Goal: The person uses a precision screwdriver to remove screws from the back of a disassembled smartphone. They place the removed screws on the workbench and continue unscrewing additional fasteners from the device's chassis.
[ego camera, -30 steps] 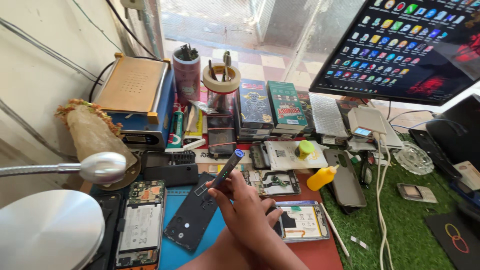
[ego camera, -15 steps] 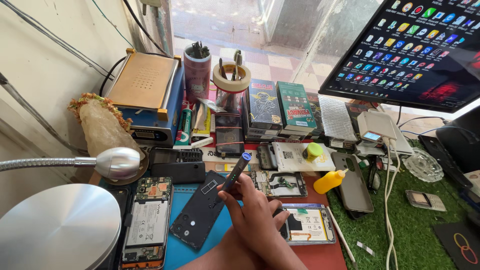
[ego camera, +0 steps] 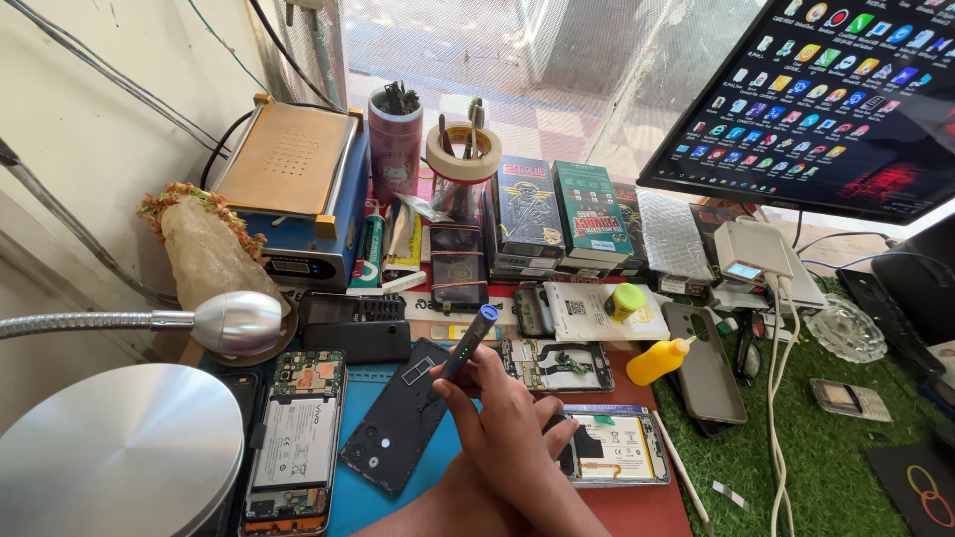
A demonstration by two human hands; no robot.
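Two hands are meeting over the counter, just below the dark screwdriver. The right hand is gripping the screwdriver, tilted, tip hidden. The left hand is lying curled on the opened phone, right of it. The black back cover is lying left.

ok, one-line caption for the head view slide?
Right hand holds a dark pen-shaped screwdriver over an opened phone with exposed battery on a cluttered repair bench.
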